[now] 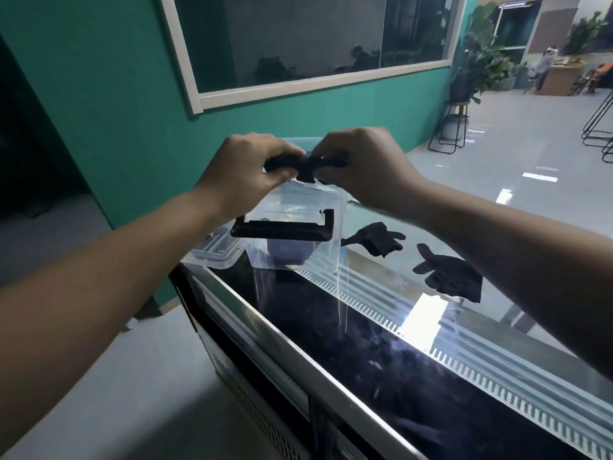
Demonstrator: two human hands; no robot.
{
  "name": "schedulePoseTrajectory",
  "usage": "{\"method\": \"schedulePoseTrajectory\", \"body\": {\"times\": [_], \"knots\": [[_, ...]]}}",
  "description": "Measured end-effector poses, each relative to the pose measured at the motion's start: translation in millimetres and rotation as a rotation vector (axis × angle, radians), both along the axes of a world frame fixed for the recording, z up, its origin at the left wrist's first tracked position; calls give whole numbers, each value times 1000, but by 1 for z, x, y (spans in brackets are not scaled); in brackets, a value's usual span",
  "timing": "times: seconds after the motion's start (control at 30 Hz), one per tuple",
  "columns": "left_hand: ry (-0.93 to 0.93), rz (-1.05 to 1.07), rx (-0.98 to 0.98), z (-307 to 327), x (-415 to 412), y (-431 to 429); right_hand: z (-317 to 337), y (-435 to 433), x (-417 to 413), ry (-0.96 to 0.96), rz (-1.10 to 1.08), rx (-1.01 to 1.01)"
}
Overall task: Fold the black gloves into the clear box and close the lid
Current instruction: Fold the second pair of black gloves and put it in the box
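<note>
A clear plastic box [326,247] with a black handle [282,231] stands open on the glass counter top [381,327]. Something dark lies at its bottom. Above the box, my left hand [245,171] and my right hand [365,164] both grip a folded black glove [306,162], held level between them. Two more black gloves lie flat on the glass to the right, one [378,238] close to the box and one [449,273] farther right. The clear lid [215,252] lies beside the box on its left, at the counter's corner.
The counter is a glass-topped display case with a metal front edge [282,340] and a bright light strip inside. A teal wall with a window is behind. Tiled floor, a plant on a stand [454,124] and black stools are to the right.
</note>
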State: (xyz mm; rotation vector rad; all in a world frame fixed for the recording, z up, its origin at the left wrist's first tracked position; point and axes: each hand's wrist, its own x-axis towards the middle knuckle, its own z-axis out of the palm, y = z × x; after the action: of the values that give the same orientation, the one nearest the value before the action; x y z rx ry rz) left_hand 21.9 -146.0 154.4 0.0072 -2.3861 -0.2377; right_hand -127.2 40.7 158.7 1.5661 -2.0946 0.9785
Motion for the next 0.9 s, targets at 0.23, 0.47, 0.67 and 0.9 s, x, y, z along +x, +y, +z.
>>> {"method": "schedulePoseTrajectory", "body": {"times": [0.23, 0.47, 0.67, 0.9], "knots": [[-239, 122, 162, 0, -18, -28, -2, -38, -12, -6, 0, 206], [-377, 153, 330, 1, -19, -39, 3, -42, -10, -36, 28, 362], [-275, 211, 277, 6, -15, -28, 12, -26, -9, -28, 36, 371], [-74, 128, 221, -5, -13, 12, -4, 12, -19, -29, 16, 150]]}}
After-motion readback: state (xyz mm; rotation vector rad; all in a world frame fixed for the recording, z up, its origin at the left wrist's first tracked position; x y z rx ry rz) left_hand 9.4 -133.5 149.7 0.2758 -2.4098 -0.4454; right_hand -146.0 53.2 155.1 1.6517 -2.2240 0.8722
